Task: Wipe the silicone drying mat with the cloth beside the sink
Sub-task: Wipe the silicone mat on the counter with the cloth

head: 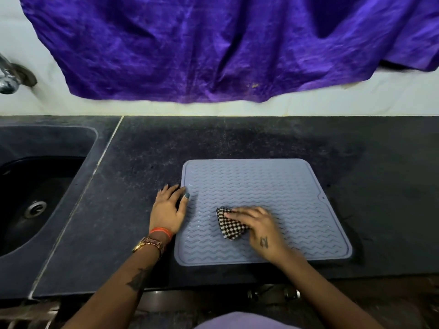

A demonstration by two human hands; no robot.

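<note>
Silicone drying mat: the pale blue-grey square silicone drying mat (pixel 273 186) with wavy ridges lies flat on the dark speckled stone counter (pixel 237 143), near its front edge and to the right of the sink.
Right hand: the right hand (pixel 259 227) lies palm down on the near middle of the mat, with its fingers over the cloth and pressing it to the ridges; the hand looks a little blurred, and I cannot tell if the fingers curl round the cloth.
Cloth: the small black-and-white checked cloth (pixel 229 225) is bunched under the right fingers and touches the mat; its right part is hidden by the hand.
Left hand: the left hand (pixel 169 210) is flat and spread, holding nothing; the palm and fingers rest on the counter just beside the left edge of the mat, and the thumb tip lies on the mat border.
Left wrist: an orange thread band (pixel 161 232) and a gold-coloured watch (pixel 149 244) are on it.
Sink: the dark stone sink (pixel 35 186) with a metal drain is at the left, well apart from the mat.
Tap: a metal tap (pixel 9 77) stands out from the white wall at the far left.
Far wall: a large purple wrinkled sheet (pixel 213 48) hangs over the wall behind the counter.
</note>
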